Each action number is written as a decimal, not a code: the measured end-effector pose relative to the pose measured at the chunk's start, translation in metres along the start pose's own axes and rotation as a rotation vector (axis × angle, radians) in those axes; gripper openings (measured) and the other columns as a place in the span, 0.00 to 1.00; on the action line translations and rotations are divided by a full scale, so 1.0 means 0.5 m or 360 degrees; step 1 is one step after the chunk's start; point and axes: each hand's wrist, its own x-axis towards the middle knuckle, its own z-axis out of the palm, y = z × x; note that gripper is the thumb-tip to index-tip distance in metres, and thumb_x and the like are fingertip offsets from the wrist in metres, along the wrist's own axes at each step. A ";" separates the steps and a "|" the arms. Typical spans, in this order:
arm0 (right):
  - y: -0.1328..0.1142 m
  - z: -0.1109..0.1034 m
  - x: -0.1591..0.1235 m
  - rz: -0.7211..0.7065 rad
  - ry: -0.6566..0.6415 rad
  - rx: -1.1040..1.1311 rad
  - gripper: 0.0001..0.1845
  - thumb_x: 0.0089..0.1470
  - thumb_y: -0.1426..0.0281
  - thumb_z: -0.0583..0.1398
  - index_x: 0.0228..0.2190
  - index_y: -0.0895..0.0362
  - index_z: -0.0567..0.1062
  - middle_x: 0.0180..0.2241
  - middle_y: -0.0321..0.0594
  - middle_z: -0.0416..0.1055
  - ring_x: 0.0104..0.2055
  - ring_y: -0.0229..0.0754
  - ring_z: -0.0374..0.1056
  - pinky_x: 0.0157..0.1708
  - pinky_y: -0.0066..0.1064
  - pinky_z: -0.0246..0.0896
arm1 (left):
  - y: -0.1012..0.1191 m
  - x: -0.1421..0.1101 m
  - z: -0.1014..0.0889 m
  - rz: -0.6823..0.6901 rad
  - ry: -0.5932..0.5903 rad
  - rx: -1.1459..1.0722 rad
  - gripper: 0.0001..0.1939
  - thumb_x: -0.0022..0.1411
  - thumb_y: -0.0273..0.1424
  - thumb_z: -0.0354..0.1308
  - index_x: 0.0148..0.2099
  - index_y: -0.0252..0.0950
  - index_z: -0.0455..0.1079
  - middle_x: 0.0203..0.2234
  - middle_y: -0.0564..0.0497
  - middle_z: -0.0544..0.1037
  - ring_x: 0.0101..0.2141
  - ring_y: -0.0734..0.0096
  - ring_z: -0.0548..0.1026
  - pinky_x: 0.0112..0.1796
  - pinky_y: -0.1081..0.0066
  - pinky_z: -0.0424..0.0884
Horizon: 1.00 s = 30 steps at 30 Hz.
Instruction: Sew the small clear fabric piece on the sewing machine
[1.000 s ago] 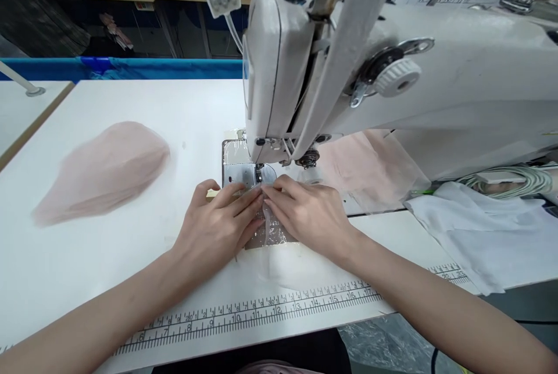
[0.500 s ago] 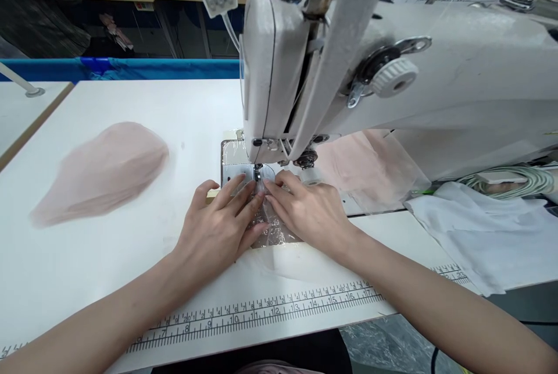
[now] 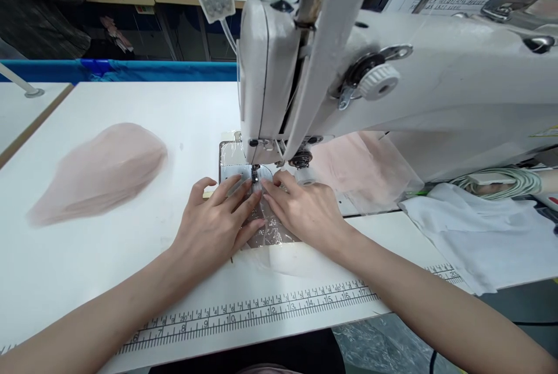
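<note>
At the sewing machine [image 3: 270,71], a piece of thin sheer fabric [image 3: 279,260] lies in front of the presser foot [image 3: 255,173]. My left hand [image 3: 215,217] rests flat on the left of this fabric with its fingers spread and their tips close to the foot. From the right, my right hand [image 3: 305,205] has its fingers bent together on the fabric, the tips just beside the foot. What lies beneath both hands is partly hidden. Shiny clear film [image 3: 274,231] covers the machine bed between them.
Sheer pink fabric pieces [image 3: 104,170] lie on the left of the table. More pink fabric [image 3: 361,167] sits under the machine arm. White cloth [image 3: 479,234] and coiled green cord [image 3: 501,182] are at right. A printed ruler [image 3: 253,316] runs along the front edge. A person [image 3: 39,7] is at back left.
The view has shifted slightly, so the machine appears a little further left. Both hands keep nearly the same place and pose beside the presser foot.
</note>
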 end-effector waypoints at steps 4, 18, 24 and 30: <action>0.001 -0.001 0.000 0.0000 -0.0004 -0.0005 0.19 0.65 0.66 0.48 0.49 0.56 0.74 0.38 0.42 0.76 0.22 0.34 0.62 0.19 0.31 0.43 | 0.000 0.001 0.000 -0.0016 -0.0020 -0.0012 0.19 0.71 0.38 0.46 0.55 0.35 0.69 0.50 0.48 0.76 0.54 0.58 0.70 0.49 0.54 0.56; 0.004 0.003 0.003 0.0005 -0.0024 -0.0027 0.19 0.65 0.66 0.48 0.51 0.55 0.73 0.39 0.41 0.75 0.24 0.36 0.64 0.19 0.32 0.39 | -0.006 0.003 0.001 -0.0049 -0.0043 -0.0042 0.19 0.71 0.38 0.45 0.55 0.35 0.69 0.50 0.47 0.76 0.53 0.58 0.70 0.50 0.53 0.56; 0.008 -0.004 0.006 0.0016 -0.0103 0.0024 0.19 0.65 0.66 0.48 0.52 0.54 0.72 0.39 0.42 0.75 0.24 0.36 0.65 0.19 0.31 0.39 | -0.009 0.005 0.008 -0.0071 -0.0079 -0.0065 0.19 0.71 0.38 0.45 0.55 0.36 0.69 0.52 0.47 0.75 0.54 0.58 0.69 0.51 0.52 0.55; 0.018 -0.066 -0.005 -0.0009 -0.0321 0.0718 0.14 0.63 0.63 0.53 0.40 0.54 0.77 0.36 0.37 0.73 0.30 0.36 0.68 0.25 0.29 0.51 | -0.014 0.004 -0.026 -0.0094 -0.0031 -0.0016 0.14 0.69 0.37 0.49 0.49 0.38 0.72 0.48 0.51 0.77 0.46 0.59 0.73 0.46 0.55 0.58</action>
